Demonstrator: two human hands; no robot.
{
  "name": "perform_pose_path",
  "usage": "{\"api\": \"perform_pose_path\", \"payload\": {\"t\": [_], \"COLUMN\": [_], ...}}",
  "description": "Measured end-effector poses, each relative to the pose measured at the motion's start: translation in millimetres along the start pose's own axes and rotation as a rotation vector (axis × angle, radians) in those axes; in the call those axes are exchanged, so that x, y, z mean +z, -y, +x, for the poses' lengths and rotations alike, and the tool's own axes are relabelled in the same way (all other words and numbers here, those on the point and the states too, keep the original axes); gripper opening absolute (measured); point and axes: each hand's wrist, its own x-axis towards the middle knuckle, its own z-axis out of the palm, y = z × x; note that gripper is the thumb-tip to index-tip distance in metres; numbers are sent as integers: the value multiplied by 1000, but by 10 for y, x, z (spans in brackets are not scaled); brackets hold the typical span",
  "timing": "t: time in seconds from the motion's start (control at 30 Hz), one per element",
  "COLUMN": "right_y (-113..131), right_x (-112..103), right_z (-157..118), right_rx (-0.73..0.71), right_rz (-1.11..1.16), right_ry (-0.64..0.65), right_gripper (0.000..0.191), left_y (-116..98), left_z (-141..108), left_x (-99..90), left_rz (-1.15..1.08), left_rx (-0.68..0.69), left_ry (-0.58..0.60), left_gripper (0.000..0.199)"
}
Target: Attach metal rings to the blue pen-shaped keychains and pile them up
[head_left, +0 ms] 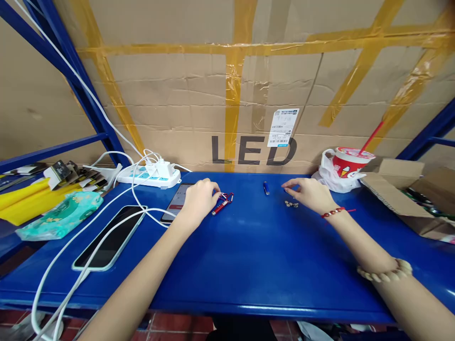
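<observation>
Two hands rest on the blue table, and you seem to be midway through putting a small keychain light together. Your left hand is curled loosely over the clip end of the red keychain light, fingertips pinching at its wire ring; the red body points toward 7 o'clock from that grip. Your right hand sits well apart at 3 o'clock from it, fingers bent and half closed, gripping nothing, thumb side just beside the cluster of small button cells. A blue keychain light lies between your hands, toward 12 o'clock. Next, I judge, calls for a fine pinch on one cell without scattering the others. A phone on its white cable lies at 9 o'clock.
</observation>
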Motion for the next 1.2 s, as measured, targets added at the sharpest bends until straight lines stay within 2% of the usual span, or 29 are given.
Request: {"api": "perform_pose_path", "payload": {"t": [0.07,0.2,0.33,0.4,0.57,0.87,1.07,1.13,1.2], "right_y": [-20,-25,93,172,321,367,501,607,717], "right_x": [-18,-6,133,232,365,250,119,74,49], "right_z": [4,5,-29,-54,-97,-114,-149,-190,-239], "right_rx": [2,-99,-280,-334,-328,-369,-391,-444,-490], "right_rz": [0,48,53,27,-50,-20,214,385,551], "right_ry": [39,163,104,103,95,-70,-178,-158,-84], "right_gripper": [22,29,45,47,36,21,23,24,25], "left_y": [-40,-244,-478,-538,-508,-484,-446,-426,-413], "left_z": [-22,-117,-250,-293,-301,-284,-272,-261,-250], "left_x": [82,327,490,509,487,539,541,538,547], "left_rz": [-39,-96,-165,-180,-200,-289,-353,-367,-364], "left_rx": [74,250,521,576,539,389,224,183,158], "left_ry": [43,-77,7,29,-3,-36,-127,-150,-127], "left_gripper": [21,21,21,21,21,18,38,43,44]}}
